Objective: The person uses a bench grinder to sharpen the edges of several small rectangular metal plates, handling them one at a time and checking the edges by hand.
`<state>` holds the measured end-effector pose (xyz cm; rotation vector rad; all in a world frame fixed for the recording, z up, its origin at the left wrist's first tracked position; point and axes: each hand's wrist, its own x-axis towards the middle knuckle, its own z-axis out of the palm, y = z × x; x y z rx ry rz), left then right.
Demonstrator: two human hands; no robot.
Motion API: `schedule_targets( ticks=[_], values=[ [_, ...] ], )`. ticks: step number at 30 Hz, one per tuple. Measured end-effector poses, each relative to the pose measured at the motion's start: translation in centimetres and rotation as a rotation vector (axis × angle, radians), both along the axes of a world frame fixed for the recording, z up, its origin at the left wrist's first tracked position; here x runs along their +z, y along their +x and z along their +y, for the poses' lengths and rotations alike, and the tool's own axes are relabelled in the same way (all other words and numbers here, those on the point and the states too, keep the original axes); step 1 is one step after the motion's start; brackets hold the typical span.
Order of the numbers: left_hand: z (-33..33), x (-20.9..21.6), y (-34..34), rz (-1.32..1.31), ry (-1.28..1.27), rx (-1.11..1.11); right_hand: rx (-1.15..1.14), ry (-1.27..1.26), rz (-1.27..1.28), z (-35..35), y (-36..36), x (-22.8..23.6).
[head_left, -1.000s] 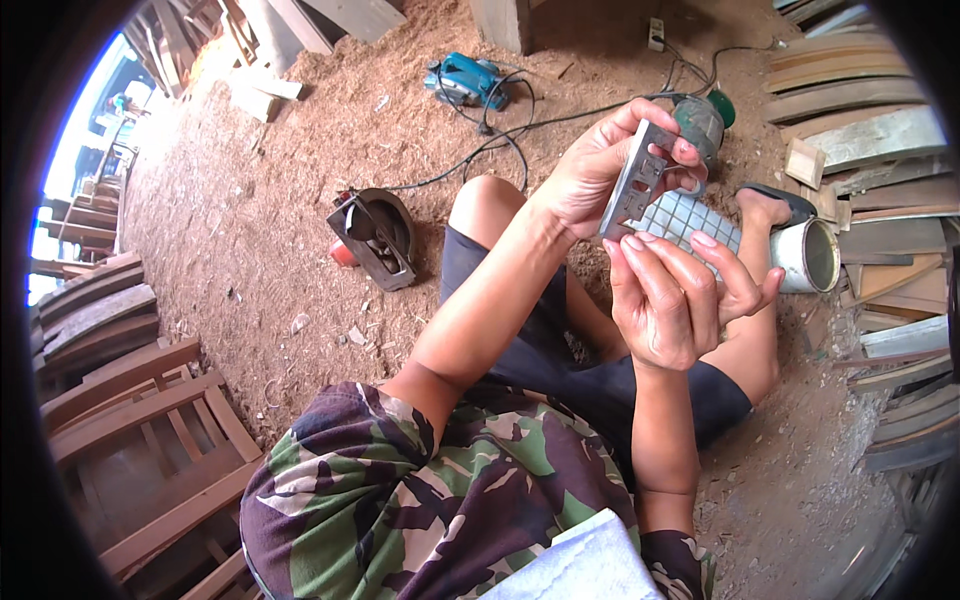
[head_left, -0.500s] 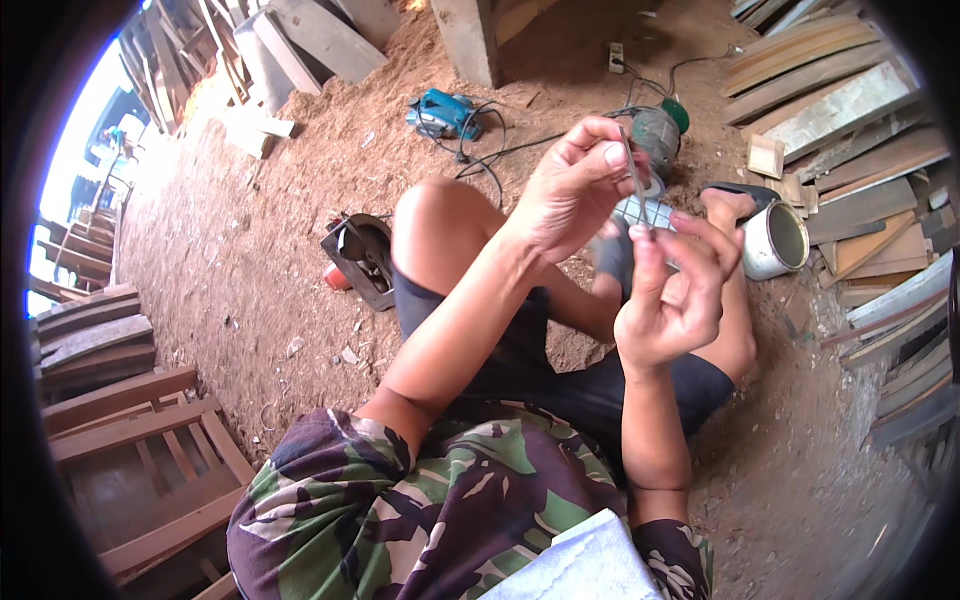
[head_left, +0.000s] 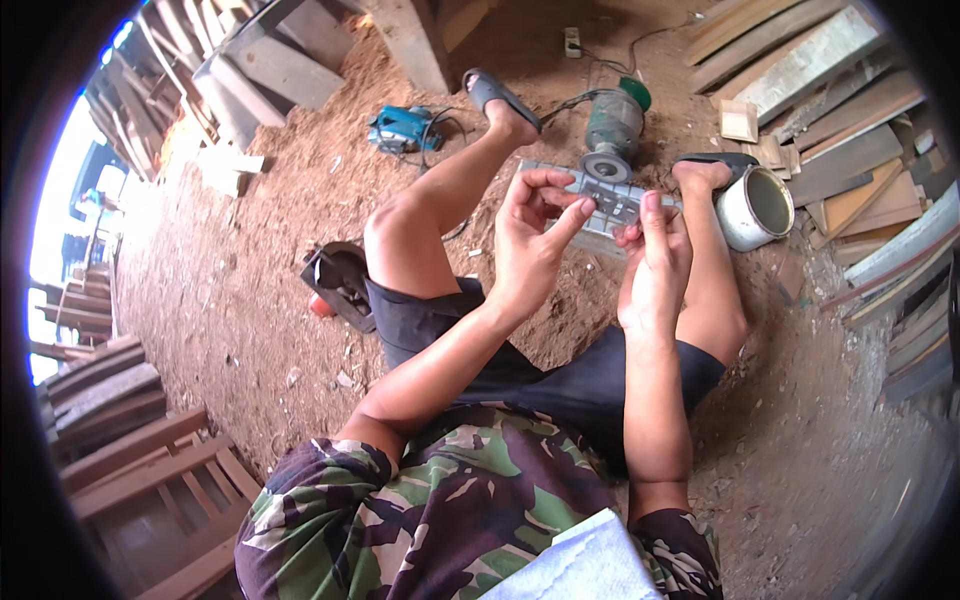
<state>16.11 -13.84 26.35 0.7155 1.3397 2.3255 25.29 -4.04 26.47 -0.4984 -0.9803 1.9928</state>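
My left hand (head_left: pixel 535 235) and my right hand (head_left: pixel 658 265) are raised in front of me, above my spread legs. Between their fingertips is a small flat dark metal plate (head_left: pixel 612 202), thumb and fingers closed at each end of it. Behind the plate, a pale grey tiled slab (head_left: pixel 545 172) lies on the ground between my feet, partly covered by my hands. Just beyond the slab is a green-grey motor (head_left: pixel 613 122) with a round grinding wheel (head_left: pixel 605 166) facing me.
A blue power tool (head_left: pixel 402 128) with a cord lies front left. A dark tool with a flat base (head_left: pixel 340 283) rests beside my left knee. A white bucket (head_left: pixel 742 222) stands by my right foot. Wood stacks (head_left: pixel 830 70) line both sides. A socket block (head_left: pixel 572 42) lies far ahead.
Both hands have lowered slightly, and the metal piece, earlier seen edge-on, now shows its flat face. My left foot has stretched forward. The view has shifted, exposing the motor and slab.
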Motion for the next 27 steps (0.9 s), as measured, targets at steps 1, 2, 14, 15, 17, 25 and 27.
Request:
schedule_targets(
  ticks=[1,2,14,15,17,25,27],
  values=[
    [0.5,-0.6,-0.3,-0.005,-0.025,-0.008,-0.008,0.006,-0.04,0.5,0.0,-0.4],
    [0.9,-1.2,-0.7,-0.009,-0.051,-0.019,-0.019,0.01,-0.08,1.0,-0.1,-1.1],
    [8.9,-7.7,-2.5,-0.198,-0.079,-0.184,-0.03,-0.071,-0.267,8.8,-0.1,-6.7],
    [9.4,-7.9,-2.6,-0.207,-0.082,-0.184,-0.023,-0.065,-0.287,9.3,-0.1,-7.1],
    [10.5,-8.2,-2.8,-0.226,-0.089,-0.179,-0.01,-0.049,-0.221,10.2,-0.3,-7.4],
    [12.9,-10.6,-4.5,-0.196,-0.4,-0.418,-0.597,0.543,-0.564,26.4,1.7,-7.5],
    [11.5,-12.2,-4.8,-0.15,-0.513,-0.497,-0.612,0.698,-0.963,35.3,4.1,-10.5]
  ],
)
